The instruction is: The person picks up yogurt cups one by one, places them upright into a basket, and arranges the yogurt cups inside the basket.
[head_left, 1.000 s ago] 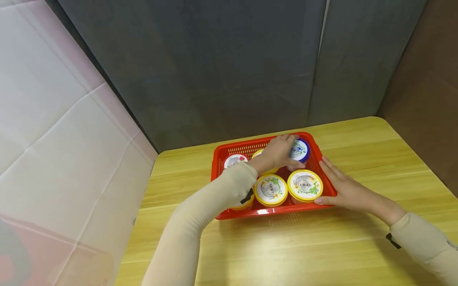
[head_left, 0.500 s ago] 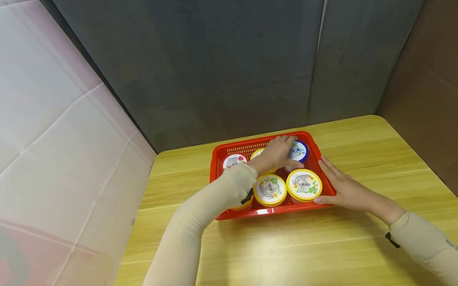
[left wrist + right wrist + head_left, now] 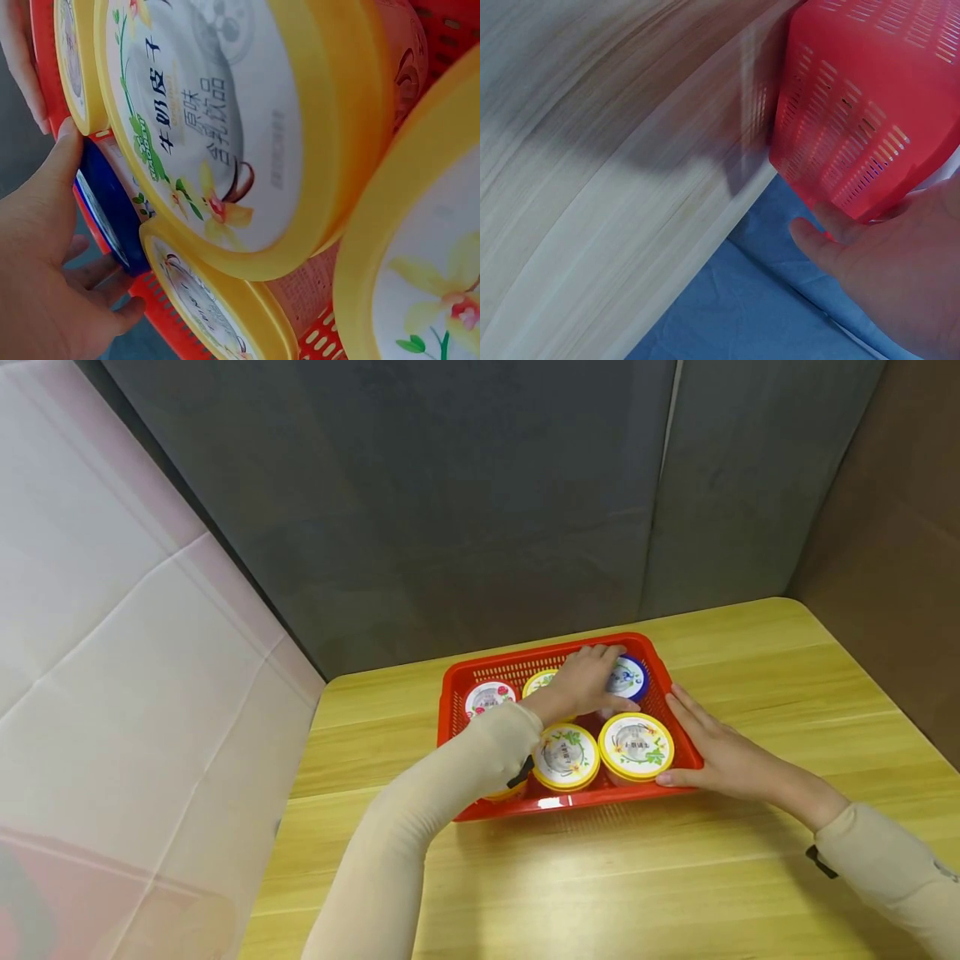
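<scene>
A red plastic basket (image 3: 525, 808) holds several lidded tubs, labels facing up. At its back right corner my left hand (image 3: 579, 683) grips a blue-lidded tub (image 3: 630, 678), thumb on the near side and fingers on the far side; in the left wrist view the blue lid (image 3: 112, 214) lies between thumb and fingers. My right hand (image 3: 723, 760) rests against the basket's right end, fingers straight along the side and thumb at the front rim. Two yellow-lidded tubs, one by the front right corner (image 3: 637, 746), stand in front. A red-lidded tub (image 3: 491, 696) sits at back left.
The basket stands on a light wood-grain table (image 3: 600, 893). Close behind it rises a dark grey panel (image 3: 480, 527). A pale panel (image 3: 150, 652) slants along the left, and a brown one (image 3: 892, 552) borders the right. My left forearm covers the basket's front left part.
The view has shifted slightly, so the basket appears a little further left. Both hands keep their places on the tub and the basket.
</scene>
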`<state>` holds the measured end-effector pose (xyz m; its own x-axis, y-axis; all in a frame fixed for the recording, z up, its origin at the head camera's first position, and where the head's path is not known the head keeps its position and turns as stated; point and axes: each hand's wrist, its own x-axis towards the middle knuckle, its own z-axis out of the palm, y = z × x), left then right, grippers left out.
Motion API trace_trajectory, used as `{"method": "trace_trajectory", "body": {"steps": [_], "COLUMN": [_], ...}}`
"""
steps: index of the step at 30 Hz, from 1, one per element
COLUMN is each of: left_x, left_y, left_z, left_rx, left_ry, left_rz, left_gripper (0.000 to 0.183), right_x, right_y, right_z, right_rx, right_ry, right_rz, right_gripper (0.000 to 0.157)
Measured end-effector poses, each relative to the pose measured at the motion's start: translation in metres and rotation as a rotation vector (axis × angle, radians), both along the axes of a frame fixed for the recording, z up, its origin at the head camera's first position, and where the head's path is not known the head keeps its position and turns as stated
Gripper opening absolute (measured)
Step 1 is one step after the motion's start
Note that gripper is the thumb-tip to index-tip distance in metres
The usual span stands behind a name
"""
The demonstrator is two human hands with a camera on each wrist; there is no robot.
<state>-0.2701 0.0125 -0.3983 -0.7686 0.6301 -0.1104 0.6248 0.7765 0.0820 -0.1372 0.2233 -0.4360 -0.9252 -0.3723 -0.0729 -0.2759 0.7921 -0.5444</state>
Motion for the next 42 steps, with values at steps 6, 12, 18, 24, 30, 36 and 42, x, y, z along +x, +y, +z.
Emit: {"method": "trace_trajectory", "body": {"steps": [6,12,18,24,30,36,42], "left_x": [0.000,0.000,-0.001,0.000,-0.002,-0.009,-0.014], "left_y": [0.000,0.000,0.000,-0.001,-0.006,-0.022,-0.041], "left_z": [-0.002,-0.005,-0.006,-0.007,-0.003,0.006,0.010], "left_rx": [0.005,0.022,0.024,0.024,0.060,0.156,0.213], "left_ry": [0.000,-0.008,-0.023,-0.048,-0.092,-0.128,-0.092], "left_rz": [0.000,0.000,0.009,0.029,0.052,0.100,0.087], "left_gripper": [0.097,0.088,0.090,0.091,0.089,0.086,0.082], "right_x": [0.000,0.000,0.001,0.000,-0.002,-0.004,-0.005], "right_y": [0.001,0.000,0.000,0.000,-0.001,-0.001,-0.001], "right_z": [-0.002,-0.002,-0.001,-0.001,-0.002,-0.003,-0.002], "right_rx": [0.001,-0.003,-0.007,-0.004,-0.009,-0.008,-0.001], "right_ry": [0.002,0.010,0.009,0.005,0.006,0.002,-0.014], "right_rz": [0.002,0.005,0.004,0.006,0.008,0.011,0.001], "right_gripper": [0.121,0.121,0.121,0.121,0.120,0.120,0.121]}}
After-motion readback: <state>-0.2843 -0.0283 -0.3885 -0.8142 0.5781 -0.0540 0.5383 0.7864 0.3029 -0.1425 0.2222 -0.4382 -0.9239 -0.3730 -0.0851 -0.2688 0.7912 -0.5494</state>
